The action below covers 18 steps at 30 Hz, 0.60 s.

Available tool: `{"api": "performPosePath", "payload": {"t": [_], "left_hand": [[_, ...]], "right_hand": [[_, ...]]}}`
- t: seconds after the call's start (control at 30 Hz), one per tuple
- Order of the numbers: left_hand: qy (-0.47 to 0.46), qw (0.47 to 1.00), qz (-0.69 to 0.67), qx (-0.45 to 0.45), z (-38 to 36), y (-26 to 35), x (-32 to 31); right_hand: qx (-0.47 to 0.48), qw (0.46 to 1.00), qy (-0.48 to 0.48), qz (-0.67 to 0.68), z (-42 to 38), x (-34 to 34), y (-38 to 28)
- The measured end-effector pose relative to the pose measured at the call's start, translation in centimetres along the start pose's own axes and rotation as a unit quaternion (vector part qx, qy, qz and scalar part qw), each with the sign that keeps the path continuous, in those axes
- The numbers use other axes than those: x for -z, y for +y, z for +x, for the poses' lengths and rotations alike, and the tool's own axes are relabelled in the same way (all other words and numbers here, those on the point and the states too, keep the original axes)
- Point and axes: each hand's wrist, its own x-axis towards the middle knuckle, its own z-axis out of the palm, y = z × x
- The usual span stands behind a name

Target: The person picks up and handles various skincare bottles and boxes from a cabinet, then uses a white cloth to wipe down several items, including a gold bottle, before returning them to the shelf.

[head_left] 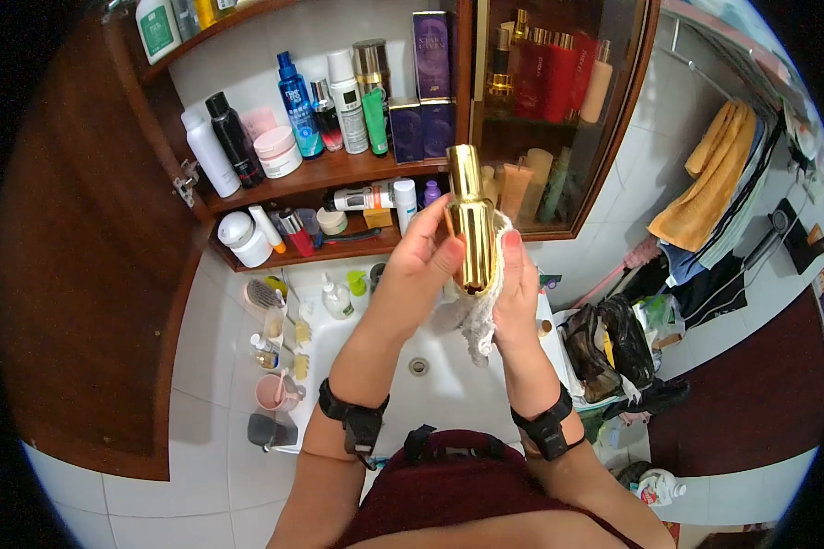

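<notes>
A shiny gold bottle [472, 233] with a tall gold cap is held upright, slightly tilted, above the sink. My left hand [418, 265] is closed around its left side, the thumb across the front. On the other side my right hand [516, 288] grips a crumpled white cloth [479, 334] and presses it against the bottle's right side. Part of the cloth hangs below the bottle. The fingers behind the bottle are hidden.
Over the white sink [439, 403] is an open wooden cabinet [339, 169] with several bottles, jars and purple boxes [432, 55]. Its door [92, 274] swings out at left. A pink cup [276, 392] stands on the left rim. Towels [710, 174] and black bags [604, 343] are at right.
</notes>
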Motion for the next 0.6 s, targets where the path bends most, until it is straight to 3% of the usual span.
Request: {"api": "performPosePath", "payload": {"t": [0.07,0.17,0.3,0.33,0.43,0.6], "left_hand": [[-0.035,0.995,-0.081,0.053,0.1,0.4,0.5],[0.015,0.977,-0.207,0.051,-0.3,0.3,-0.2],[0.053,0.971,-0.213,0.094,-1.0,1.1,-0.6],[0.075,0.97,-0.214,0.09,-1.1,1.5,-1.3],[0.013,0.971,-0.235,0.037,-1.1,1.1,-1.4],[0.03,0.975,-0.219,0.014,-1.1,1.1,-1.5]], "right_hand": [[0.011,0.999,0.041,0.025,0.1,-0.2,0.6],[0.034,0.995,0.079,0.051,0.0,-0.8,0.7],[0.066,0.994,0.086,0.006,-0.3,-1.2,0.9],[0.071,0.994,0.086,-0.015,-0.5,-1.3,0.7],[0.092,0.991,0.087,-0.038,-0.6,-1.8,0.8],[0.088,0.993,0.08,-0.021,-0.9,-2.1,1.3]]}}
